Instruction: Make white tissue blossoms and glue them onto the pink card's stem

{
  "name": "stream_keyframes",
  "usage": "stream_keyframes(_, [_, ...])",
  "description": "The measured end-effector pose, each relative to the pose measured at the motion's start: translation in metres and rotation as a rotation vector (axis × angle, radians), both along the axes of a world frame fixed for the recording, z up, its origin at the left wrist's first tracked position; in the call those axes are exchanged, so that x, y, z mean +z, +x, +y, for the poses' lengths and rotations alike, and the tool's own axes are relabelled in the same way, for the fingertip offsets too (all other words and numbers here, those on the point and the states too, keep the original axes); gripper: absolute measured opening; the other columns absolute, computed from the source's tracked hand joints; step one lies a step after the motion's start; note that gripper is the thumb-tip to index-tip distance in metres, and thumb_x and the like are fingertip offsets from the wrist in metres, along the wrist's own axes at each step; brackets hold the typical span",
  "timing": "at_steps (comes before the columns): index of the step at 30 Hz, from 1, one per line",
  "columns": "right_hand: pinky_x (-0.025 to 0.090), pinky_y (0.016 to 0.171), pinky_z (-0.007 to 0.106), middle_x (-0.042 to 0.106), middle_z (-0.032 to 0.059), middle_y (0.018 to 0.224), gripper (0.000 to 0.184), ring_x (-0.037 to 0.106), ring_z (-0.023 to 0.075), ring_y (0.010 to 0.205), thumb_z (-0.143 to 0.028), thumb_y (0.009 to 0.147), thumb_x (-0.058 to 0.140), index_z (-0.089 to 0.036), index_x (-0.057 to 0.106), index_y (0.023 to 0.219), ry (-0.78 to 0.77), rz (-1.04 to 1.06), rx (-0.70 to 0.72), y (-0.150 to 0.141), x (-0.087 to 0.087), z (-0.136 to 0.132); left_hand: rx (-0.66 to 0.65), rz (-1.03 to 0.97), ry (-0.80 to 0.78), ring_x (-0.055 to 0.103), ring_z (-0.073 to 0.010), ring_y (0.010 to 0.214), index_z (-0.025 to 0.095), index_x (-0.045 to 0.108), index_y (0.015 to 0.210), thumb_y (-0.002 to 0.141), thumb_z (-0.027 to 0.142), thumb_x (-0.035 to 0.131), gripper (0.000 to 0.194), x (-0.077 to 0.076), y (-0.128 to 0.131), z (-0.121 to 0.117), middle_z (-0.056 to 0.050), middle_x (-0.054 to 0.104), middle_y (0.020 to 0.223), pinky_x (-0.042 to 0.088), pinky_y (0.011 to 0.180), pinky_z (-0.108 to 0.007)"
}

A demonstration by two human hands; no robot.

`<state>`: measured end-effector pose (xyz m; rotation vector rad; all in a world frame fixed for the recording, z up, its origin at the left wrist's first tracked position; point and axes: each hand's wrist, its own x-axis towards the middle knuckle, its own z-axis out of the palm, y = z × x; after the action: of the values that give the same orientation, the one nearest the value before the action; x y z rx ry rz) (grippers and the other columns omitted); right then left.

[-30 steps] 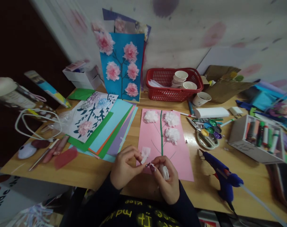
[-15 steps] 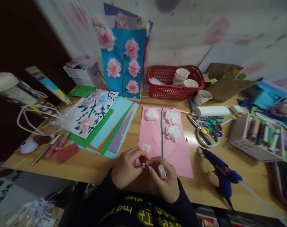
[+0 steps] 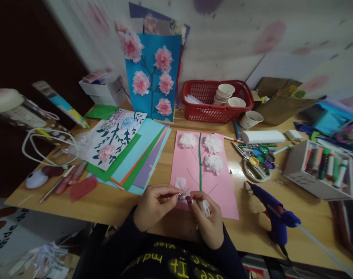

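My left hand [image 3: 155, 207] and my right hand [image 3: 209, 224] meet over the lower edge of a pink sheet of paper [image 3: 224, 199]. Between both sets of fingertips is a small twisted piece of white tissue paper [image 3: 186, 195]. A folded white wad [image 3: 204, 208], perhaps more tissue, is tucked in the curled fingers of my right hand. Fluffy white tissue flowers [image 3: 213, 164] sit on the sheet beside a green painted stem [image 3: 200, 162] with thin drawn branches. A pale tissue square [image 3: 180, 183] lies at the sheet's left, just beyond my left fingers.
A blue glue gun [image 3: 271, 209] lies to the right, near scissors [image 3: 253, 170] and a paint palette [image 3: 262, 155]. Behind stand a red basket [image 3: 217, 113] with paper cups and a blue flower picture [image 3: 141, 104]. Coloured papers [image 3: 140, 178] lie left; a marker box [image 3: 298, 170] is far right.
My fingers have shifted on the tissue piece: a loop of it showed before, now it is bunched between the fingertips. My right hand has turned slightly, and the view has moved a little.
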<state>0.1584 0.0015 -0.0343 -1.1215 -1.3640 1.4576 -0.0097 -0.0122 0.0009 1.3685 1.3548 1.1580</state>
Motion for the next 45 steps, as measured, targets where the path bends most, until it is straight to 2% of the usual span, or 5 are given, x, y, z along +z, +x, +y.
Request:
stream_keyframes(13, [0.044,0.058,0.023,0.066,0.0017,0.071,0.023,0.055,0.0133,0.062,-0.042,0.087,0.064,-0.019,0.067,0.086,-0.022,0.039,0.013,0.005,-0.001,0.002,-0.080,-0.106,-0.064,0.075,-0.0189,0.087,0.015,0.078,0.089,0.080,0.016,0.058,0.022,-0.001,-0.004,0.000,-0.009,0.079,0.094,0.060,0.078,-0.027])
stream_keyframes(24, [0.039,0.052,0.022,0.062,-0.0005,0.067,0.022,0.048,0.0100,0.053,-0.040,0.086,0.065,-0.018,0.067,0.084,0.015,0.029,-0.043,0.003,-0.006,-0.002,-0.037,-0.014,-0.075,0.076,-0.0186,0.081,0.015,0.078,0.084,0.076,0.014,0.060,0.020,-0.003,-0.003,-0.003,-0.007,0.080,0.088,0.061,0.071,-0.025])
stream_keyframes(30, [0.034,0.045,0.022,0.047,-0.0056,0.054,0.029,0.038,0.0085,0.046,-0.042,0.083,0.066,-0.019,0.055,0.070,0.004,-0.044,-0.070,0.001,-0.001,-0.003,0.120,0.203,0.145,0.075,-0.0183,0.073,0.018,0.077,0.080,0.076,0.011,0.061,0.018,-0.006,0.001,-0.004,-0.005,0.080,0.081,0.061,0.070,-0.027])
stream_keyframes(36, [0.045,0.055,0.024,0.066,0.0021,0.070,0.018,0.057,0.0136,0.059,-0.035,0.088,0.060,-0.018,0.066,0.084,0.136,-0.085,0.050,0.000,0.006,-0.002,0.139,0.368,0.391,0.075,-0.0186,0.075,0.017,0.076,0.084,0.079,0.008,0.063,0.016,-0.009,0.009,-0.005,-0.006,0.079,0.081,0.061,0.072,-0.027])
stream_keyframes(45, [0.042,0.051,0.024,0.065,0.0006,0.065,0.017,0.054,0.0128,0.053,-0.029,0.090,0.056,-0.018,0.066,0.083,0.260,-0.175,0.008,0.002,0.005,0.001,0.136,0.395,0.448,0.074,-0.0183,0.076,0.017,0.075,0.085,0.079,0.007,0.062,0.017,-0.011,0.017,-0.004,-0.006,0.079,0.081,0.061,0.072,-0.029])
